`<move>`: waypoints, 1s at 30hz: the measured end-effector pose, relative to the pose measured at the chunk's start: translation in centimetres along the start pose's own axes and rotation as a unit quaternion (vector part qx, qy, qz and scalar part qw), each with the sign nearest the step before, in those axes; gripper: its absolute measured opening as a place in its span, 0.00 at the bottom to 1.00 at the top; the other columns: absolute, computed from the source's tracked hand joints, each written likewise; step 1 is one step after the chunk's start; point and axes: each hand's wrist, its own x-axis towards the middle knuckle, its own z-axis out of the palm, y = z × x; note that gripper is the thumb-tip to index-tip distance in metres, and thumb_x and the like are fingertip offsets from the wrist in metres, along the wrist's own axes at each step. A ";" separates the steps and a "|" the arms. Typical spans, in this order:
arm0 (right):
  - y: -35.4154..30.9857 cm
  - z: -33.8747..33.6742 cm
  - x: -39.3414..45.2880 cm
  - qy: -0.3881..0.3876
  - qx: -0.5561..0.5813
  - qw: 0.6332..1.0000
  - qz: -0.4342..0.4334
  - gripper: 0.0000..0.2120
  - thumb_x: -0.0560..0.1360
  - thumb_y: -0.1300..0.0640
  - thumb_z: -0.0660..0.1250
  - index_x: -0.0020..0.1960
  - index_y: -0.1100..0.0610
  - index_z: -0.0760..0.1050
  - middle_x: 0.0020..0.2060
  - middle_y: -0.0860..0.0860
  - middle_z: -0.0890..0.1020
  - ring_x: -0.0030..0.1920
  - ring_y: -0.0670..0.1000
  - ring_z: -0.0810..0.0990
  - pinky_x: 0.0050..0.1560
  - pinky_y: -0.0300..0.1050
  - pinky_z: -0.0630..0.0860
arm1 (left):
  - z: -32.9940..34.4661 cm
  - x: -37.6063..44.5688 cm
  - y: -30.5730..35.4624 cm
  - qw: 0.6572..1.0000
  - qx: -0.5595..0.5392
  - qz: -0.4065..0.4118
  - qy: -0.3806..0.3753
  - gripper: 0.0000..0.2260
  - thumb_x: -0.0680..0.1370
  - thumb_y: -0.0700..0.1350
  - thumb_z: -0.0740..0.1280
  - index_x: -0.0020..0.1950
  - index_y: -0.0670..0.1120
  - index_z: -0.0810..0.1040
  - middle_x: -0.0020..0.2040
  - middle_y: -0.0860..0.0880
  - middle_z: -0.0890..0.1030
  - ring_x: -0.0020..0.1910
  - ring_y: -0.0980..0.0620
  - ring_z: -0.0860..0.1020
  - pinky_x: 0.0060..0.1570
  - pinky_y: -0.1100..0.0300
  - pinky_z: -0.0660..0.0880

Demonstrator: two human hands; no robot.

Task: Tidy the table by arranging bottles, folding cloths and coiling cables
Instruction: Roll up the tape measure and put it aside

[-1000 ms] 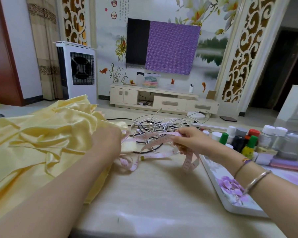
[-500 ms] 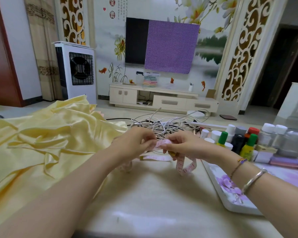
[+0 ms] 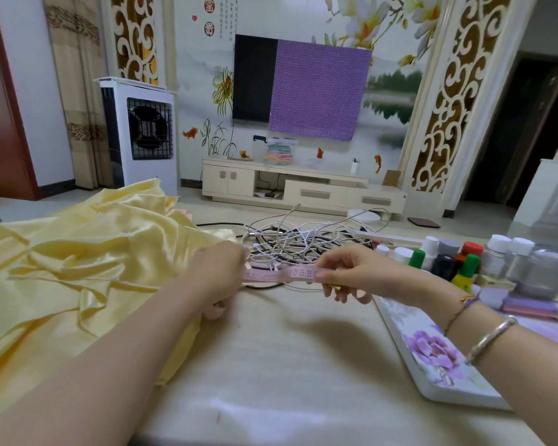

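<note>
right hand (image 3: 351, 273): we see thumb and forefinger pinching the pink tape (image 3: 279, 274) at its near end, lower fingers curled under; a pinch keeps the printed face flat and up.
left hand (image 3: 218, 278): fingers curled round the tape's other end, knuckles toward us; what lies inside the fist is hidden, we guess gathered tape.
tape: pulled taut between both hands, just above the bench (image 3: 271, 365), numbers readable. We judge it is stretched to take out twists before rolling.
cables (image 3: 303, 243): tangled white and black heap just behind the tape, lying on the bench, uncoiled. Whether the tape touches it, we cannot tell.
cloth (image 3: 78, 278): yellow, crumpled, unfolded, covering the bench's left side; left hand sits at its right edge, forearm over it.
bottles (image 3: 457, 262): cluster at right, upright, caps white, green, red, grey; well clear of both hands.
tray (image 3: 432, 355): white with purple flower, near right edge, under the right forearm; whether the bottles stand on it is unclear.
step: we judge tape-straightening, early in the tidy; cables, cloth and bottles all look undone.
risk: slack tape could snag the cable heap behind.
</note>
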 end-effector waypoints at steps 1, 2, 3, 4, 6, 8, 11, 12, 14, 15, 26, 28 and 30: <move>-0.1 0.0 0.1 0.004 -0.005 1.000 -0.002 0.08 0.77 0.52 0.67 0.50 0.56 0.78 0.35 0.48 0.82 0.33 0.46 0.78 0.27 0.37 0.64 | 0.0 0.1 0.4 0.994 -0.098 0.044 0.007 0.13 0.81 0.45 0.59 0.66 0.46 0.73 0.64 0.48 0.74 0.65 0.48 0.72 0.62 0.56 0.68; -0.3 0.1 0.1 0.008 -0.011 1.000 -0.005 0.08 0.77 0.51 0.67 0.50 0.56 0.78 0.35 0.48 0.82 0.33 0.46 0.78 0.26 0.37 0.64 | 0.0 0.1 0.9 0.978 -0.189 0.084 0.015 0.15 0.82 0.49 0.60 0.68 0.48 0.72 0.66 0.51 0.74 0.65 0.51 0.72 0.64 0.56 0.67; -0.4 0.2 0.2 0.009 -0.015 1.000 -0.013 0.08 0.77 0.52 0.67 0.49 0.57 0.78 0.35 0.48 0.83 0.33 0.45 0.78 0.26 0.37 0.64 | -0.2 0.0 1.7 0.959 -0.258 0.112 0.021 0.16 0.81 0.52 0.60 0.67 0.50 0.73 0.64 0.54 0.75 0.61 0.55 0.73 0.62 0.58 0.68; -0.6 0.3 0.3 0.010 -0.014 1.000 -0.023 0.08 0.77 0.53 0.68 0.49 0.57 0.78 0.35 0.48 0.83 0.33 0.45 0.78 0.26 0.38 0.64 | -0.3 -0.1 2.3 0.943 -0.309 0.124 0.015 0.15 0.79 0.56 0.61 0.63 0.53 0.75 0.60 0.56 0.78 0.56 0.57 0.75 0.57 0.59 0.71; -0.9 0.5 0.5 0.020 -0.006 0.999 -0.035 0.06 0.77 0.54 0.68 0.49 0.57 0.79 0.35 0.49 0.83 0.33 0.46 0.78 0.27 0.39 0.63 | -0.3 -0.1 2.9 0.925 -0.358 0.127 -0.032 0.16 0.77 0.62 0.62 0.50 0.52 0.80 0.46 0.53 0.82 0.41 0.56 0.77 0.44 0.58 0.74; -1.1 0.4 0.4 0.029 -0.006 0.999 -0.033 0.06 0.76 0.54 0.69 0.50 0.55 0.79 0.36 0.48 0.84 0.34 0.46 0.79 0.27 0.40 0.62 | -0.2 -0.4 2.6 0.926 -0.340 0.142 -0.082 0.22 0.73 0.67 0.63 0.40 0.49 0.81 0.33 0.48 0.78 0.31 0.55 0.72 0.36 0.57 0.67; -1.0 0.1 0.2 0.030 -0.020 0.999 -0.027 0.05 0.75 0.56 0.69 0.51 0.55 0.78 0.36 0.48 0.83 0.33 0.46 0.79 0.26 0.40 0.63 | -0.5 -0.5 2.1 0.921 -0.352 0.144 -0.085 0.17 0.74 0.62 0.67 0.37 0.49 0.83 0.32 0.45 0.76 0.32 0.58 0.70 0.37 0.61 0.64; -1.0 0.0 0.2 0.035 -0.026 0.999 -0.027 0.06 0.76 0.58 0.69 0.52 0.55 0.78 0.38 0.48 0.82 0.32 0.46 0.78 0.26 0.40 0.65 | -0.6 -0.5 2.0 0.914 -0.374 0.141 -0.076 0.13 0.76 0.55 0.68 0.38 0.48 0.83 0.33 0.48 0.78 0.32 0.61 0.72 0.36 0.66 0.66; -0.7 -0.5 0.1 0.062 -0.024 0.998 -0.024 0.10 0.76 0.61 0.68 0.57 0.56 0.75 0.43 0.48 0.80 0.30 0.44 0.78 0.28 0.37 0.70 | -1.0 -0.4 1.9 0.907 -0.402 0.121 -0.044 0.08 0.77 0.44 0.69 0.42 0.41 0.82 0.33 0.52 0.81 0.31 0.64 0.75 0.34 0.72 0.68; -0.4 -0.7 0.0 0.076 -0.010 0.997 -0.022 0.11 0.76 0.61 0.69 0.57 0.55 0.74 0.48 0.49 0.79 0.30 0.43 0.77 0.30 0.36 0.73 | -1.0 -0.4 1.7 0.906 -0.409 0.107 -0.030 0.06 0.77 0.41 0.68 0.42 0.40 0.80 0.33 0.51 0.81 0.31 0.63 0.77 0.33 0.72 0.69; 1.0 -1.1 -0.2 0.130 0.184 0.974 0.025 0.07 0.76 0.68 0.66 0.54 0.65 0.73 0.43 0.64 0.82 0.33 0.54 0.79 0.47 0.53 0.80 | -0.6 -0.1 0.4 0.891 -0.451 -0.006 -0.055 0.10 0.80 0.33 0.58 0.43 0.41 0.74 0.38 0.43 0.83 0.38 0.44 0.82 0.42 0.55 0.79; 1.3 -0.6 0.0 0.133 0.216 0.966 0.042 0.05 0.77 0.70 0.63 0.53 0.65 0.72 0.38 0.59 0.83 0.30 0.51 0.76 0.38 0.46 0.80 | -0.4 -0.1 0.5 0.897 -0.434 -0.029 -0.080 0.10 0.80 0.32 0.56 0.47 0.40 0.75 0.38 0.43 0.82 0.32 0.47 0.80 0.35 0.55 0.78; 1.5 -0.4 0.1 0.138 0.227 0.963 0.055 0.05 0.77 0.69 0.63 0.51 0.61 0.71 0.33 0.56 0.82 0.28 0.50 0.74 0.32 0.42 0.77 | -0.2 0.1 0.3 0.919 -0.384 -0.053 -0.077 0.11 0.79 0.32 0.54 0.50 0.40 0.76 0.37 0.45 0.83 0.24 0.53 0.76 0.29 0.61 0.74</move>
